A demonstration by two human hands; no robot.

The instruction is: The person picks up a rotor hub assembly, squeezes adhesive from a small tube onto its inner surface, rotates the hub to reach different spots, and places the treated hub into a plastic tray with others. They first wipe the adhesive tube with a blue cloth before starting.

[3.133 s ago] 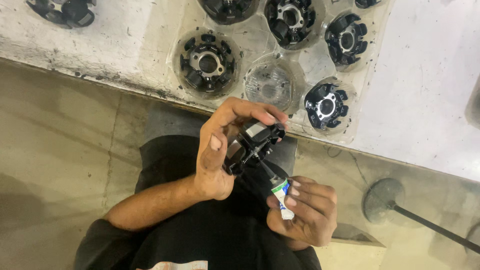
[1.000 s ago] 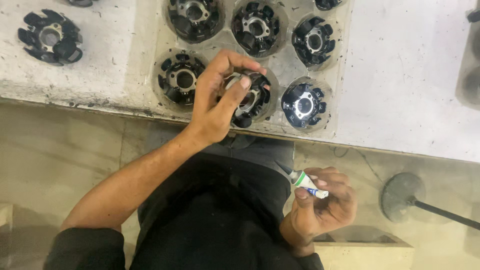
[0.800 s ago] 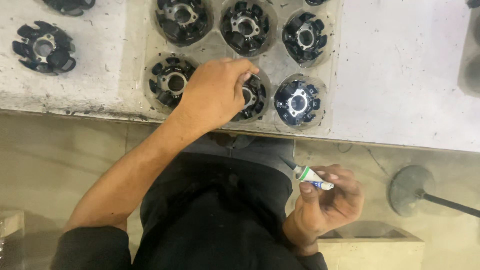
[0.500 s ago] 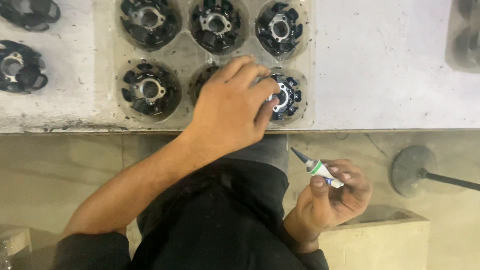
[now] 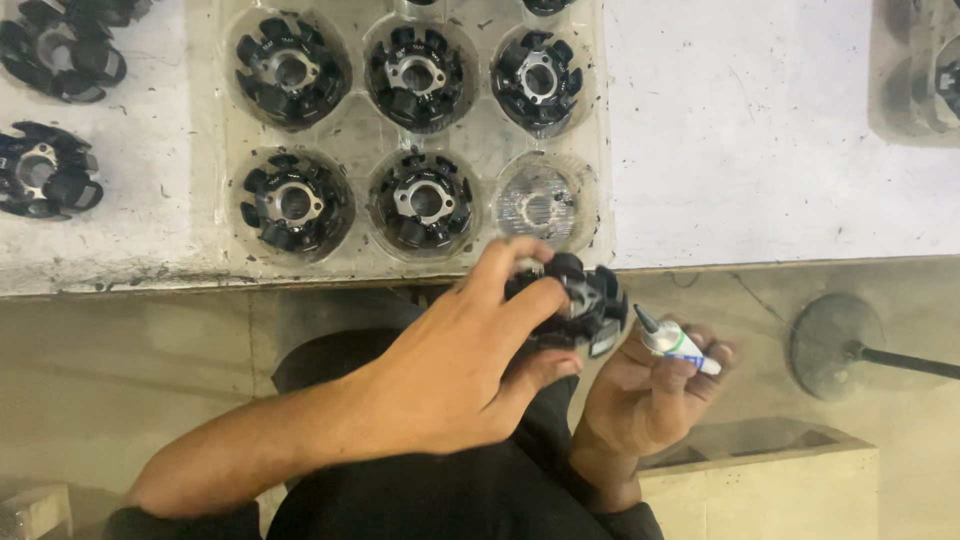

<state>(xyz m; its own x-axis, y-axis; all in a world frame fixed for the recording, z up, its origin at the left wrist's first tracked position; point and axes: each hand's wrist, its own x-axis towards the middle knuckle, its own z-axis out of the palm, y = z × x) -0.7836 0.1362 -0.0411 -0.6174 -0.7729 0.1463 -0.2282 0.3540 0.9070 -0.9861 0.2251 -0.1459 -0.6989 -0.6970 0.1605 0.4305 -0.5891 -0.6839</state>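
Across the top of the view runs a pale, scuffed worktable (image 5: 760,130), its front edge cutting level just above the person's hands. On it lies a clear plastic moulded tray (image 5: 480,140) with round pockets; five full pockets in view each hold a black stator core with a metal hub, among them one at the upper left (image 5: 290,75) and one in the lower middle (image 5: 423,203). The lower right pocket (image 5: 543,203) holds no part and shows only its ribbed clear bottom. Two more loose stator cores (image 5: 45,180) sit on the bare table left of the tray, one above the other. At the table's far right edge a second clear tray (image 5: 925,70) is partly in view.

Below the table edge lies a pale floor, with a round metal base (image 5: 835,345) and its dark rod off to the right, and a light-coloured box (image 5: 770,475) beneath the right hand.

Below the table, over the person's dark clothing, the left hand (image 5: 450,375) is closed around a black stator core (image 5: 575,305), fingers over its top and thumb beneath, holding it just below the tray's bare pocket and clear of the table. Just beside it, the right hand (image 5: 645,395) is curled around a small adhesive tube (image 5: 672,342), white with a green band, its grey nozzle pointing up-left toward the held core, close to its rim; contact cannot be told.
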